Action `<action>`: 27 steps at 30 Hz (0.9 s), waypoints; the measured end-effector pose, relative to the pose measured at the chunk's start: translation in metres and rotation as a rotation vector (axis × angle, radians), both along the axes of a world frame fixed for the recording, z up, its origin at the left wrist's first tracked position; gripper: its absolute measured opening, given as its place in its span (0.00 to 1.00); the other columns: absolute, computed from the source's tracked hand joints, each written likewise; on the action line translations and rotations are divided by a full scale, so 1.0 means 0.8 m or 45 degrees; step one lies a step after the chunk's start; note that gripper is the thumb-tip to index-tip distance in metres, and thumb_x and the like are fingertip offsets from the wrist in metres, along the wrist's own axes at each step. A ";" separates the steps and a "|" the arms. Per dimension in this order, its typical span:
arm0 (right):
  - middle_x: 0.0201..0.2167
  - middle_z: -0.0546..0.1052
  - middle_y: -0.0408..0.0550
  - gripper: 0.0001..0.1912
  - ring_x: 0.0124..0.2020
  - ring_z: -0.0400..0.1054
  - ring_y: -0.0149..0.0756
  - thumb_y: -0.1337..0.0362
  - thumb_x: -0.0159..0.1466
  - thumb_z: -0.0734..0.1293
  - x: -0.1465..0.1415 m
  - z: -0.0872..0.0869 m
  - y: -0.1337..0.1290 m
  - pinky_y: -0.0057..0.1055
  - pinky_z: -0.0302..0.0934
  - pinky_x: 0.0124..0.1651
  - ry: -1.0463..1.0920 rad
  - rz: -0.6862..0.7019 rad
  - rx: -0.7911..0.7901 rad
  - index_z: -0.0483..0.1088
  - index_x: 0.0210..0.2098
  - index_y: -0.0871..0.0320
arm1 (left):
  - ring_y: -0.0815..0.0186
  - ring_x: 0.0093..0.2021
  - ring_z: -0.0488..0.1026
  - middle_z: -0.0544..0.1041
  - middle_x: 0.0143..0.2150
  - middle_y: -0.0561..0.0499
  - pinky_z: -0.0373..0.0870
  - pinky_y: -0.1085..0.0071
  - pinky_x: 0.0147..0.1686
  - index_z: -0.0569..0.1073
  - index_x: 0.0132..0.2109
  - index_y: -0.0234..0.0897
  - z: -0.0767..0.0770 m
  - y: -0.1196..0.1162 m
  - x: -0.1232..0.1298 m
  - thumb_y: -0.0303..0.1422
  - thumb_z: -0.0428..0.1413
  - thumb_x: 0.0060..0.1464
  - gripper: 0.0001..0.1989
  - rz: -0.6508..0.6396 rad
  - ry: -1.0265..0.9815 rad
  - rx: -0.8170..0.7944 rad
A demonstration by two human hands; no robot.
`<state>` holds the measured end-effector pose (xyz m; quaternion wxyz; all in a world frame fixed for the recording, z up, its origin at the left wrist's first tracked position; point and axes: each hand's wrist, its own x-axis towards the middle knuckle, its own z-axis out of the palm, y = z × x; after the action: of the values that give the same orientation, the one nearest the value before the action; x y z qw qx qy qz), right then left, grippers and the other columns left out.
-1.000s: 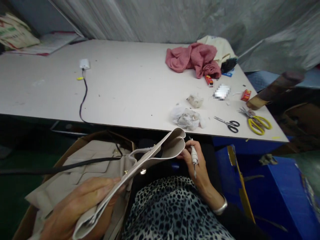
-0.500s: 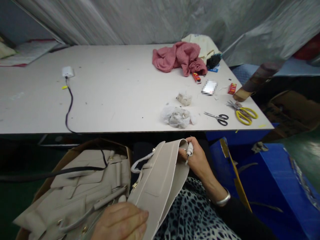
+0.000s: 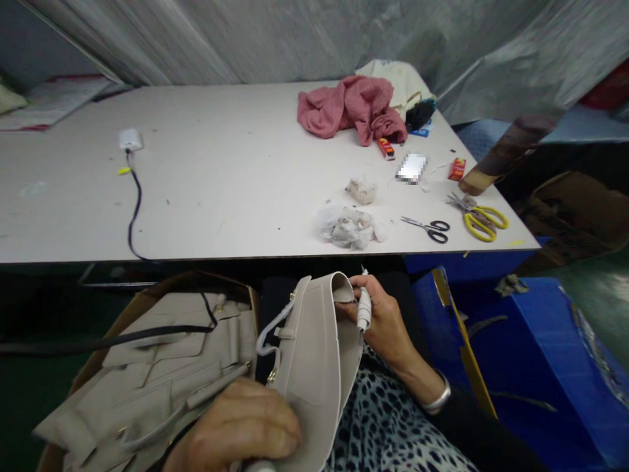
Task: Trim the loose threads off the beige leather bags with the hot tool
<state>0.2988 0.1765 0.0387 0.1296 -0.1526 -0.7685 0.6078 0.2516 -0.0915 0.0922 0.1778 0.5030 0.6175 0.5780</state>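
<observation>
Handbag against curled left hand

White table: pink cloth, two red boxes, black-handled scissors, yellow-handled shears, white corded block, crumpled plastic, maybe wrapping something.

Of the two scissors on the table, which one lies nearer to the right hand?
The black-handled scissors; the yellow-handled pair lies farther to the right.

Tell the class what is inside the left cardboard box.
Beige bags show inside the cardboard box, with a handle and gold fittings. A black cord crosses over them. What lies beneath the top layer is hidden, and the left hand blocks part of the view.
</observation>
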 end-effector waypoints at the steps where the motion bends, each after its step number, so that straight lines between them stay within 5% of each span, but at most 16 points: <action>1: 0.32 0.80 0.40 0.14 0.29 0.71 0.32 0.59 0.64 0.74 -0.001 0.002 -0.001 0.26 0.64 0.33 0.018 0.026 -0.033 0.70 0.46 0.53 | 0.55 0.38 0.82 0.84 0.38 0.44 0.80 0.62 0.41 0.79 0.55 0.43 -0.003 0.004 -0.010 0.48 0.61 0.60 0.21 0.067 -0.072 0.072; 4: 0.35 0.81 0.42 0.16 0.33 0.74 0.33 0.59 0.63 0.75 -0.005 0.007 -0.004 0.27 0.67 0.36 0.054 0.072 -0.137 0.68 0.45 0.53 | 0.53 0.53 0.77 0.81 0.50 0.41 0.76 0.64 0.48 0.80 0.54 0.41 -0.012 0.030 -0.055 0.46 0.62 0.60 0.19 0.365 -0.246 0.157; 8: 0.33 0.81 0.42 0.14 0.30 0.74 0.33 0.57 0.64 0.74 -0.012 0.015 -0.005 0.27 0.65 0.34 0.054 0.157 -0.061 0.68 0.43 0.53 | 0.51 0.61 0.72 0.72 0.66 0.38 0.69 0.58 0.60 0.76 0.62 0.40 -0.008 0.101 -0.123 0.42 0.64 0.58 0.26 0.195 -0.259 -0.076; 13: 0.33 0.81 0.43 0.12 0.29 0.73 0.33 0.58 0.66 0.73 -0.020 0.014 0.003 0.27 0.65 0.33 0.045 0.075 0.056 0.69 0.44 0.54 | 0.53 0.57 0.77 0.80 0.59 0.42 0.70 0.60 0.58 0.78 0.60 0.36 0.010 0.167 -0.164 0.39 0.61 0.59 0.24 -0.207 -0.225 -0.566; 19: 0.30 0.79 0.42 0.17 0.29 0.72 0.34 0.57 0.60 0.77 -0.028 -0.011 0.007 0.28 0.65 0.32 0.008 -0.112 -0.083 0.67 0.41 0.54 | 0.56 0.53 0.78 0.84 0.53 0.53 0.69 0.70 0.52 0.82 0.56 0.43 0.028 0.171 -0.193 0.21 0.53 0.45 0.31 -0.544 -0.181 -0.920; 23: 0.33 0.79 0.41 0.20 0.32 0.75 0.34 0.59 0.60 0.77 -0.035 -0.012 -0.001 0.29 0.69 0.36 0.061 -0.158 -0.122 0.65 0.43 0.52 | 0.56 0.54 0.77 0.84 0.51 0.54 0.68 0.70 0.52 0.82 0.55 0.44 0.046 0.174 -0.215 0.20 0.54 0.42 0.32 -0.620 -0.259 -0.994; 27: 0.36 0.79 0.41 0.18 0.31 0.73 0.32 0.62 0.61 0.76 -0.043 -0.008 -0.004 0.28 0.69 0.35 0.083 -0.136 -0.044 0.64 0.44 0.51 | 0.57 0.43 0.79 0.85 0.41 0.50 0.69 0.70 0.42 0.85 0.48 0.39 0.039 0.189 -0.222 0.28 0.61 0.46 0.19 -0.596 -0.284 -1.125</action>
<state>0.2641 0.1737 0.0321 0.1842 -0.1755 -0.7439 0.6180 0.0739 0.0596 0.1236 0.5628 0.4400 0.6511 0.2564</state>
